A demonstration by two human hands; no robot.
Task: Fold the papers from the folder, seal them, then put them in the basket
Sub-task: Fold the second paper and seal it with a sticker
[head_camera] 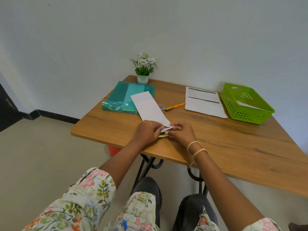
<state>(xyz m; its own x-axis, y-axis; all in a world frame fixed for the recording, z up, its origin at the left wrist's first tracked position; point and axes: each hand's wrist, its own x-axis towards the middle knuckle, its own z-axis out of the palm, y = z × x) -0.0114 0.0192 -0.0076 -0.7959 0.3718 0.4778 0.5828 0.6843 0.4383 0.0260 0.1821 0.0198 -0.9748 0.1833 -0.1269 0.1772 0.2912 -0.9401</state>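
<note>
A long folded white paper (149,106) lies on the wooden table (233,147), its far end over the teal folder (120,95). My left hand (146,131) and my right hand (181,131) meet at its near end, and both pinch a small turned-up flap of the paper there. A small yellow-green thing (162,135), partly hidden, lies under my hands. A printed sheet (204,102) lies flat to the right. The green basket (233,112) at the far right holds a folded white paper (248,105).
A small tape roll (161,107) and an orange pen (175,106) lie between the folded paper and the printed sheet. A potted flower (143,67) stands at the table's back edge by the wall. Something red (113,150) sits under the table.
</note>
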